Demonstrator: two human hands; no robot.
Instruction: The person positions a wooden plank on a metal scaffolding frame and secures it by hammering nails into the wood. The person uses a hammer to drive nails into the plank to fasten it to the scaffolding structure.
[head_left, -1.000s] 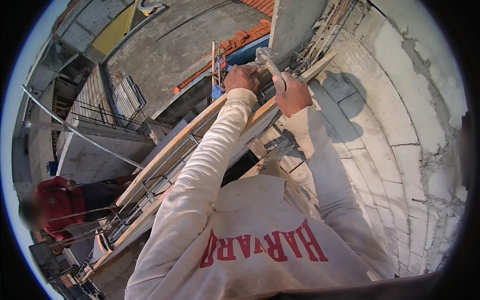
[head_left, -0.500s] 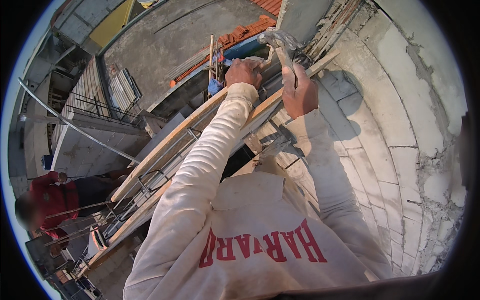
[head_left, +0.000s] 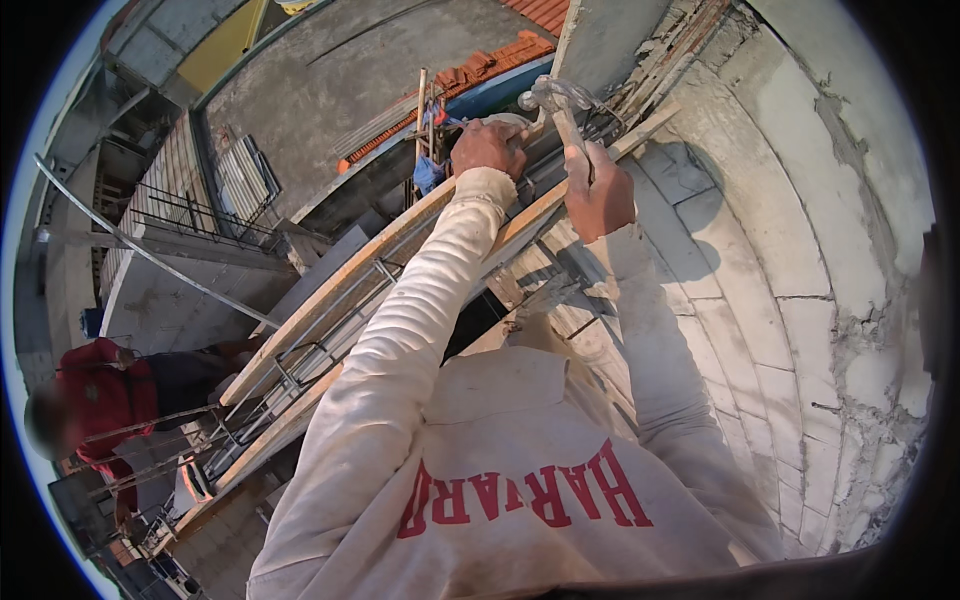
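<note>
My right hand [head_left: 600,190] is wrapped round the wooden handle of a hammer [head_left: 567,126], whose grey metal head points away from me. The head hangs over the far part of a long formwork of two wooden boards. Beside it, to the left, my left hand [head_left: 487,147] is closed at the far end of the left board [head_left: 330,300]. A pale piece sticks out by its fingers, and what they grip is hidden. Under my right hand passes the right board [head_left: 645,130].
Steel rebar with stirrups [head_left: 300,365] lies between the boards. On the right rises a grey block wall [head_left: 750,240]. A person in a red top [head_left: 105,400] is lower at left. Beyond are a concrete slab [head_left: 350,80], orange roof tiles [head_left: 500,62] and a curved pipe [head_left: 150,255].
The hammer's head has dropped a little nearer to me, its handle tilting with it. My left hand keeps its place. The person in red has shifted slightly.
</note>
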